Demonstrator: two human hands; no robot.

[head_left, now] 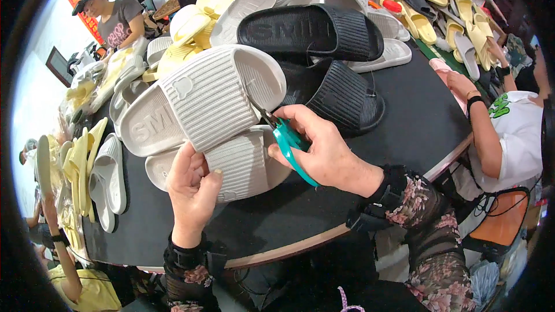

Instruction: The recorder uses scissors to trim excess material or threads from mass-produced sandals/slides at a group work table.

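My right hand (332,153) grips a pair of scissors (287,141) with teal handles. Their dark blades point up and left against the strap edge of a light grey slide sandal (211,98), near its open toe. With fingers curled at the strap's lower edge, my left hand (193,196) holds this sandal tilted up. A second light grey slide (240,164) lies below it, partly covered, close to my left thumb. Just beyond the blades are two black slides, one (306,32) resting on the other (347,95).
The dark table (399,138) has a pale rounded edge. Yellow slides (199,20) and more grey ones are heaped at the back; others (110,173) stand at the left. Co-workers sit at the left and right (509,133), with another slide pile (428,0) at far right.
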